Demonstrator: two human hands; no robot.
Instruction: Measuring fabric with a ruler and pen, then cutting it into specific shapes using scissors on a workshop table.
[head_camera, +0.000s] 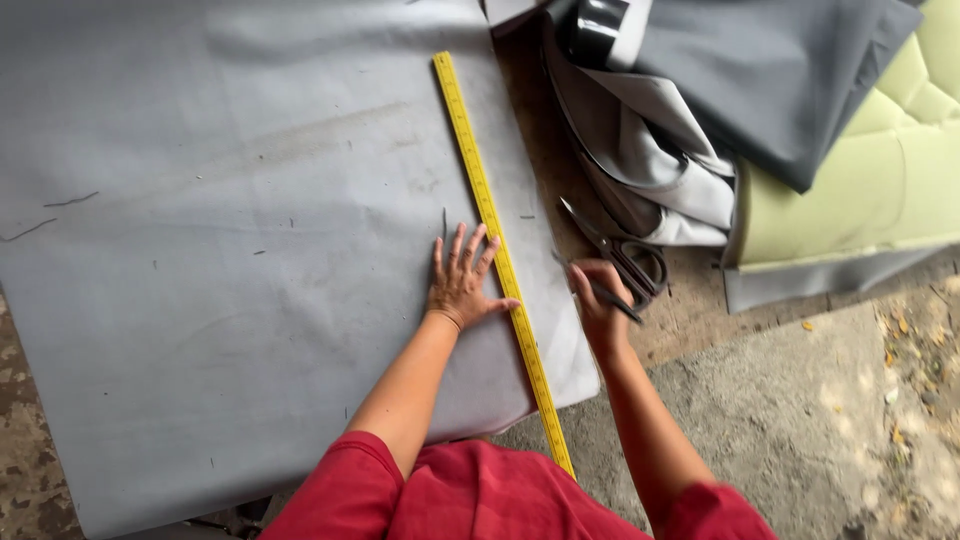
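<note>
A big grey sheet lies spread flat on the floor. A long yellow ruler runs down its right side, from the far edge toward me. My left hand rests flat on the sheet with fingers spread, its thumb against the ruler's left edge. My right hand is just right of the ruler, closed on a thin dark pen whose tip points right. Black scissors lie on the floor right beside that hand, untouched.
Folded grey material is piled at the upper right over a quilted pale-green cushion. Bare concrete floor with scattered dry leaves lies to the lower right. My red garment fills the bottom edge.
</note>
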